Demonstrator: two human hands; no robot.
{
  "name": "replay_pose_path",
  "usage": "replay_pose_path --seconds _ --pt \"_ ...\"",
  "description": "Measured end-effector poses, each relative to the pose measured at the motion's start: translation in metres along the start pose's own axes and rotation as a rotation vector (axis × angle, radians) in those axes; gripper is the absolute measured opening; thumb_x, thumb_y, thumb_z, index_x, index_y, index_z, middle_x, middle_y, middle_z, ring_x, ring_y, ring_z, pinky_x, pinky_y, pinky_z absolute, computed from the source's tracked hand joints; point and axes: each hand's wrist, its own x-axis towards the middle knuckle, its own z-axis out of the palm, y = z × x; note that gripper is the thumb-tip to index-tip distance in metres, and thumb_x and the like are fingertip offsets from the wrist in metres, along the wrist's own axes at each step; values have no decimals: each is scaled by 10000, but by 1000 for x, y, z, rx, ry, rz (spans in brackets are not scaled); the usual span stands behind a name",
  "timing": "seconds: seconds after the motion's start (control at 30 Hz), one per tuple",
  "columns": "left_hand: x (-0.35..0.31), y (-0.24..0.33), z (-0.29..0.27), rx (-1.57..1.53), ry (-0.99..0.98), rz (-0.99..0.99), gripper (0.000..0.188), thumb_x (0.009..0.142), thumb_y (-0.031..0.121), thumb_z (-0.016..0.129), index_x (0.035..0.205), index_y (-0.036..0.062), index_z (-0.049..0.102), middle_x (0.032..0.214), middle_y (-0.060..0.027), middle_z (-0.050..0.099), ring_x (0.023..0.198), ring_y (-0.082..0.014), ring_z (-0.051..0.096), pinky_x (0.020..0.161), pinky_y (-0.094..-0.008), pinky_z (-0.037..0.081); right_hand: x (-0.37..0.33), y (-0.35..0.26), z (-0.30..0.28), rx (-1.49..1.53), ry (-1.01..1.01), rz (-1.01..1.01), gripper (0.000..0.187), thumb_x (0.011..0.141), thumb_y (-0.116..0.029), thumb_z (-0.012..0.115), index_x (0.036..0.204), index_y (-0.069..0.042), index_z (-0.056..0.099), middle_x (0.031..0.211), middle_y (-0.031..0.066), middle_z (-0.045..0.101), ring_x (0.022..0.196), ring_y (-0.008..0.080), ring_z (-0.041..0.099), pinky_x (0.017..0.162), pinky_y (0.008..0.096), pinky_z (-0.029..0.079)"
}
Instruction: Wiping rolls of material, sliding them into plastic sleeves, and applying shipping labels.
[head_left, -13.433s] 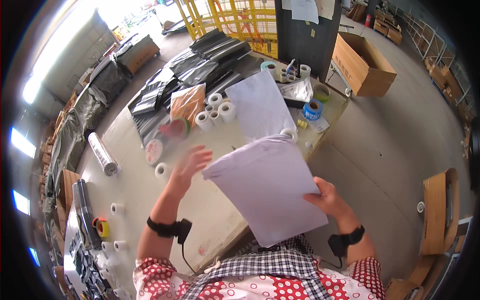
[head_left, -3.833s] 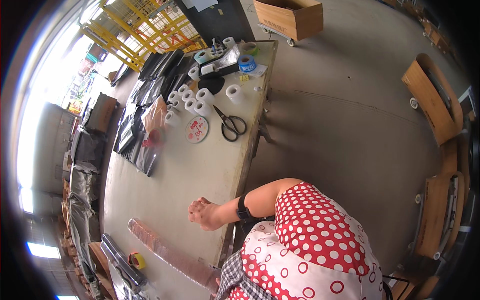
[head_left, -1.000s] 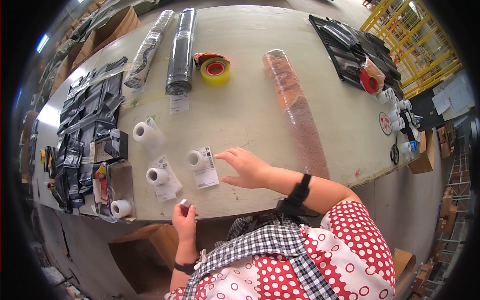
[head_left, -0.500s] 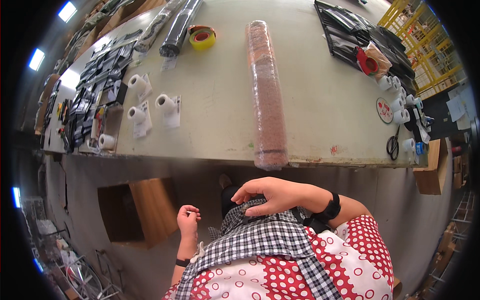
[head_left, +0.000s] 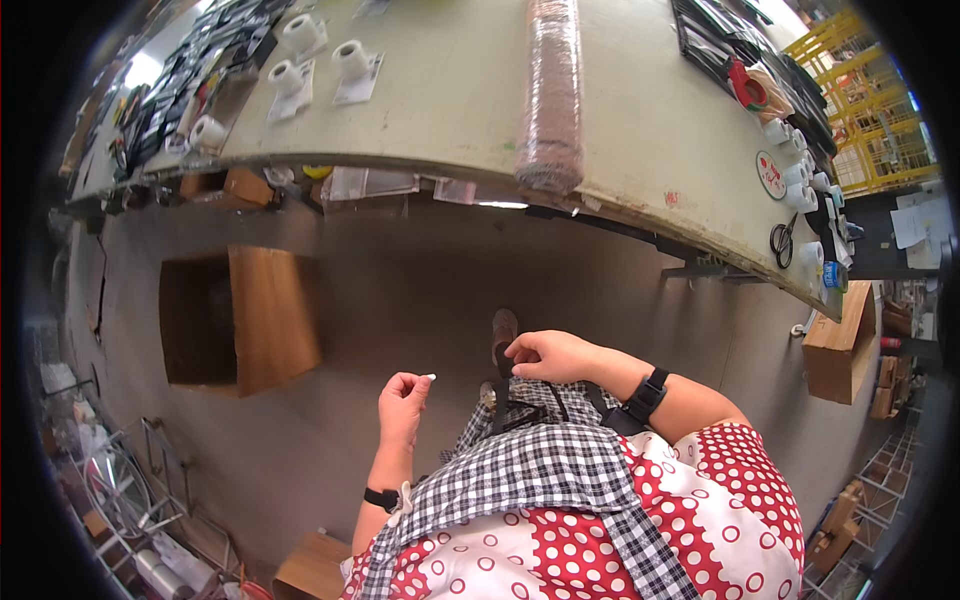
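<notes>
So, best guess, this is an in-between step: a small white piece of unknown material [head_left: 431, 377] is being held, and nothing on the pale, flat-topped bench [head_left: 450, 95] is being touched. It's pinched between thumb and forefinger of the left hand [head_left: 402, 405], out on the wearer's side of the bench's near edge and well apart from it. From here, any move would probably call for that grip to be kept snug, since hardly any of the piece sticks out.

The right hand [head_left: 550, 357] is half curled, near the black-and-white checked cloth apron [head_left: 530, 465]; whether anything's gripped there can't be told. The piece is just left of it, not touching. Up on the bench, a long pinkish-brown roll in clear film [head_left: 552, 100] is lying with one end at the near edge, well beyond both hands.
</notes>
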Motion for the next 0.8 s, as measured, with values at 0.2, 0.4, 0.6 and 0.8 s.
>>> replay_pose_path --seconds 0.2,0.4,0.6,0.8 --pt "-36 -78 -29 -74 134 1 185 831 109 690 970 53 581 723 39 546 609 -24 453 520 -170 358 -9 49 68 -8 -26 99 405 832 -305 618 1138 -40 591 1015 117 667 962 252 631 850 354 487" --pt "-72 -160 -54 -282 272 -130 377 802 -21 649 1148 22 505 849 -51 625 674 -83 554 571 -205 441 -19 53 109 -101 -141 242 420 824 -324 621 1139 -48 594 1020 121 666 979 256 626 866 353 484" --pt "-92 -177 -52 -238 353 -243 453 815 -64 580 1217 64 417 1038 -131 629 827 -146 624 605 -199 486 -12 62 120 -140 -139 193 393 843 -285 611 1149 -42 573 1034 131 656 977 261 626 869 356 485" --pt "-73 -206 -47 -309 336 -204 272 796 -78 533 1037 49 544 966 -86 618 869 -139 611 674 -206 489 -8 104 121 -135 -55 151 393 844 -289 614 1147 -43 572 1004 128 662 961 263 630 852 362 492"
